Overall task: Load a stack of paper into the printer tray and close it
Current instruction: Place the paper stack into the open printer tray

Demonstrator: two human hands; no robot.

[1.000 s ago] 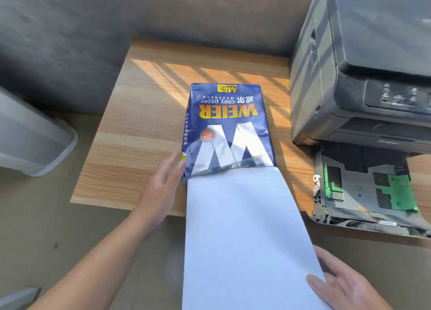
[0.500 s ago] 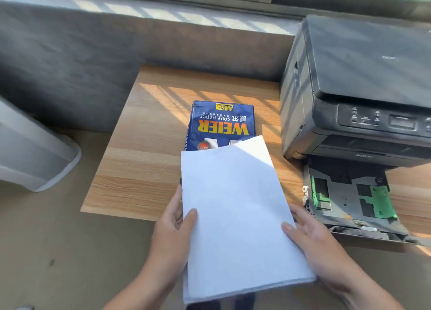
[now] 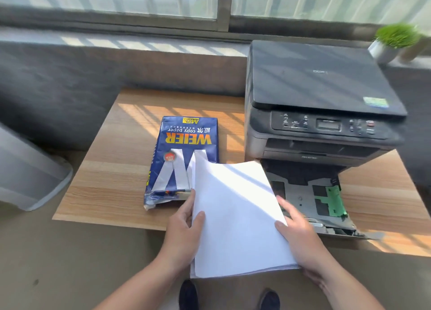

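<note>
leftmost, a pale grey bin-like object [image 3: 30, 170], partly out of frame, off the wooden table [image 3: 112, 170]. next along, lying flat on the tabletop, a torn-open blue ream wrapper [image 3: 184, 156], printed upside down to the viewer: "weier" in yellow, "copy paper" in white, a yellow tag reading roughly "a4 70", a big white w and a small red round sticker too small to read.

then the left hand [image 3: 184, 235], fingers curled onto the left edge of the paper stack [image 3: 235, 218], thumb on top. stack held clear of the table, out of the wrapper, tilted toward the right, its far corner overlapping the left part of the open printer tray [image 3: 310, 200] in view. right hand [image 3: 300, 237] gripping the stack's right edge, thumb on top, fingers underneath.

further right, tray pulled out of the black printer [image 3: 321, 104], seemingly empty, green guides [image 3: 335, 202] showing; logo on the printer lid and front too blurred to read. far right, a small green potted plant [image 3: 394, 41] on the sill.

likely trouble: loose, slightly fanned sheets at the near edge sliding apart in transfer; corners catching on a green guide if set too narrow; skewed or overfilled loading, then jamming the tray on closing.
</note>
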